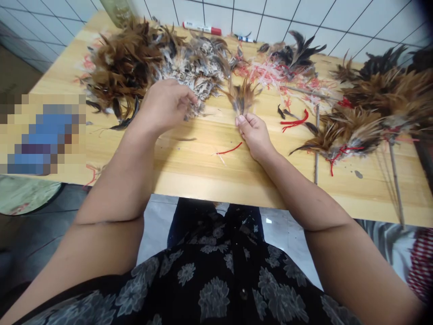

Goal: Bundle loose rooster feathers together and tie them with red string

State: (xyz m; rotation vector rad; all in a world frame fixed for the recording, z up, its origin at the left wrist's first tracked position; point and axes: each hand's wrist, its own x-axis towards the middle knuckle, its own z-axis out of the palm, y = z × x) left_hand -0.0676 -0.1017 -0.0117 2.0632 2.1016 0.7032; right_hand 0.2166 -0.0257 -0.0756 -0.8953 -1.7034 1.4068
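My right grip (256, 135) pinches feathers (242, 95) over the bench (196, 169). My left grip (168, 104) is by the pile (196, 65); I can't tell if it pinches.

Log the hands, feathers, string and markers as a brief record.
Left hand: fingers curled, near gray feather pile; grip unclear
Right hand: pinching small feather bunch by its base
Far left: brown feather pile
Between forearms: short red string on table
By wall: red-capped marker, smaller blue-and-white marker
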